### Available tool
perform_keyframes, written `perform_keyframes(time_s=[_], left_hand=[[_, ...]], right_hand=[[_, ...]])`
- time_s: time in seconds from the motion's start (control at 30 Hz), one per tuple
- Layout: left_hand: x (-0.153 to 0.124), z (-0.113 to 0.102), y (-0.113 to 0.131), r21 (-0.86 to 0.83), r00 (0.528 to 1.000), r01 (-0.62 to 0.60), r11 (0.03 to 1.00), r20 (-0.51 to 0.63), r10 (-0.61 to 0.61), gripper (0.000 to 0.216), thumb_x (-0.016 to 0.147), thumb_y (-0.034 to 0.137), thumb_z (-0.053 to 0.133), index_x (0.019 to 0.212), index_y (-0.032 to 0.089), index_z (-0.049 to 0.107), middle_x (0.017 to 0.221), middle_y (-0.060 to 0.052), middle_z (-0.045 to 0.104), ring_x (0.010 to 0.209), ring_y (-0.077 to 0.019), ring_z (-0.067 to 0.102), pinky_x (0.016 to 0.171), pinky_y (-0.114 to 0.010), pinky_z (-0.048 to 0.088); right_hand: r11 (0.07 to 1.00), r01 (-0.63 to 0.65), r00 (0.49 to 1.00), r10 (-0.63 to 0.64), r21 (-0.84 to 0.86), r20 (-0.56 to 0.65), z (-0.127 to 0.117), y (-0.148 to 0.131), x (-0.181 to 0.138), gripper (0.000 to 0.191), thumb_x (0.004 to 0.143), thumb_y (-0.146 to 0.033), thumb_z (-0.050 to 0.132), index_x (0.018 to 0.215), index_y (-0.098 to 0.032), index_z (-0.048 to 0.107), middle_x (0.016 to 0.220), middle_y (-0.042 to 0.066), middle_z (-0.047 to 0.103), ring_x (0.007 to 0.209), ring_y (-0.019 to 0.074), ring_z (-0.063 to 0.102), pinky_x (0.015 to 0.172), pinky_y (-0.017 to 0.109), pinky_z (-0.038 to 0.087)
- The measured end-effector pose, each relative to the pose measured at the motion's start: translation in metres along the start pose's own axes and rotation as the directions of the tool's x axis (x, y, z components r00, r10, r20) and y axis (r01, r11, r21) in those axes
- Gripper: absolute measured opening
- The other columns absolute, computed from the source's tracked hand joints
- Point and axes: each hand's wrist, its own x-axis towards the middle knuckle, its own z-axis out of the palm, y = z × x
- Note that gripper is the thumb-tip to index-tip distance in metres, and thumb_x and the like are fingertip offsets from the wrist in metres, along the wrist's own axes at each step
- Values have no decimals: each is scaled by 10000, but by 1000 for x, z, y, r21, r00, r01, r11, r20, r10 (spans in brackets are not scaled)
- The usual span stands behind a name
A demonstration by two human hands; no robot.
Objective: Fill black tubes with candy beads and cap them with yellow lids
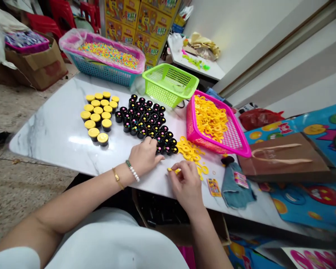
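Note:
My left hand (145, 158) is at the front edge of a cluster of small black cups (141, 118) with coloured beads inside. Its fingers curl down beside the nearest cups and its thumb points right; whatever they hold is hidden. Slightly above the table, my right hand (187, 183) pinches a small yellow plastic piece (169, 169) between thumb and fingers. Loose yellow ring-shaped pieces (189, 149) lie just beyond that hand. To the left stand several black cups topped with yellow lids (98, 111).
A pink basket (238, 140) of yellow rings stands at right, with a green basket (170, 78) behind the cups. At back left is a bead-filled, plastic-lined pink basket (70, 41). A small printed card (214, 187) and blue cloth (237, 190) lie near the right front edge.

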Motion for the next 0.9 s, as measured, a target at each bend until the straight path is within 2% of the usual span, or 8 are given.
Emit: perform_keyframes(time_s=[0.07,0.13,0.23,0.33,0.43,0.53,0.7,0.9], left_hand=[[8,1,0,3,999,10,1000,33,-10,368,853,450,675,1061,157,594,1064,-63,611,821,-210,656,614,-304,488],[2,-2,-5,-11,997,-37,999,61,38,306,861,408,673,1034,165,608,1065,-59,605,843,-209,655,644,-306,498],[-25,-12,-18,-64,986,-114,991,115,121,267,838,362,708,1006,172,627,1029,-52,606,853,-205,646,688,-310,513],[-54,-18,-29,-159,988,-110,981,88,125,257,818,299,733,1020,173,636,986,-42,616,803,-176,629,702,-300,519],[-67,-13,-35,-292,986,-164,942,-30,163,222,819,289,736,987,171,650,918,-34,632,765,-151,606,700,-276,514],[-68,-2,-39,-332,969,-242,912,-140,206,190,860,312,693,968,159,664,859,-42,641,758,-155,595,689,-272,506],[-67,5,-42,-281,955,-283,917,-173,242,254,914,370,615,1015,146,677,814,-43,641,724,-158,590,665,-272,494],[-69,1,-41,-251,960,-266,931,-158,232,261,921,401,601,994,166,689,771,-18,632,650,-136,579,613,-251,459]], right_hand=[[994,-59,998,57,90,19,8,-1,5,77,878,-270,570,848,-199,563,769,-10,562,523,101,513,566,261,459],[978,-153,987,143,143,79,12,2,7,119,880,-302,579,914,-189,592,749,-12,600,506,105,504,551,264,449],[964,-214,972,194,158,130,7,7,3,184,889,-329,585,925,-182,689,795,21,634,587,123,531,600,280,459],[937,-229,969,192,266,158,-6,2,0,209,870,-355,631,842,-199,767,821,47,608,756,161,576,638,280,467],[798,-350,929,232,490,287,-12,-14,1,198,853,-368,676,938,-233,793,835,35,600,648,120,545,513,242,419],[641,-457,883,242,617,402,0,-32,6,203,816,-366,731,972,-253,795,792,6,593,489,60,427,406,215,322],[591,-467,883,280,658,376,27,-43,11,192,785,-339,766,951,-253,804,747,-13,562,514,52,448,437,203,360],[563,-494,869,349,662,351,34,-48,13,165,795,-357,754,872,-216,796,707,-32,549,427,36,467,385,195,383]])
